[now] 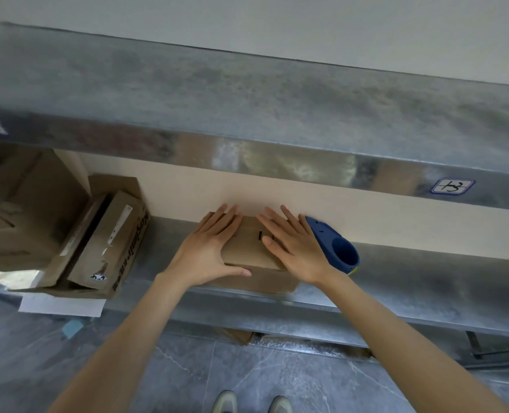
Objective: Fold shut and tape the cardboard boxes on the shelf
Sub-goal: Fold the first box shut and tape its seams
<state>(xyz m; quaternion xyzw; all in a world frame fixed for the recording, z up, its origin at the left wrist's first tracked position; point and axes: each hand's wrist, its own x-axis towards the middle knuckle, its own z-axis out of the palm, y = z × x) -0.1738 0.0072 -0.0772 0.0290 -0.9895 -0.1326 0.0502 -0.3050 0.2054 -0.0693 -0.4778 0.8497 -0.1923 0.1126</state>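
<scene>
Your left hand (208, 251) and right hand (295, 248) press flat-fingered on the cardboard box (248, 248); tape dispenser (333, 245) at its 3 o'clock.

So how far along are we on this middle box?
Done: the box looks folded shut. In hand: left hand and right hand press flat on its top. Left: taping; no tape shows on it, and the dispenser lies beside the right hand, not held. Stacked boxes at left: cannot tell if sealed.

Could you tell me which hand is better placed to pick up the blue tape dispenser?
Right: the right hand lies beside the tape dispenser, while the left hand presses the box farther away.
</scene>
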